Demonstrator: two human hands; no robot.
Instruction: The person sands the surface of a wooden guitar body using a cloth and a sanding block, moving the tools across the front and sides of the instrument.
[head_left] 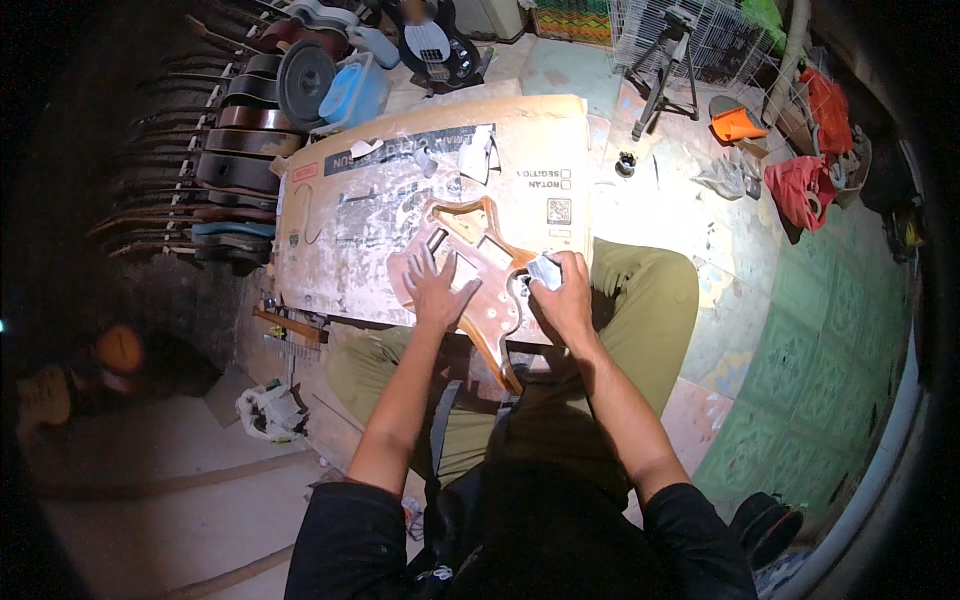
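Observation:
A wooden electric guitar body with cut-out cavities and bare brown edges lies on a dusty cardboard sheet, its near horn reaching over the sheet's front edge. My left hand rests flat on the left part of the body, fingers spread and holding nothing. In my right hand a folded grey piece of sandpaper is pinched against the body's right edge, by the curved cutaway. Some of the right fingertips are hidden behind the sandpaper. Several torn scraps, one of them a pale piece, lie farther up the cardboard.
Several guitars stand in a row at the left, near a blue tub. A black bass guitar is at the back. Right of the cardboard are a small dark jar, a tripod and a red bag.

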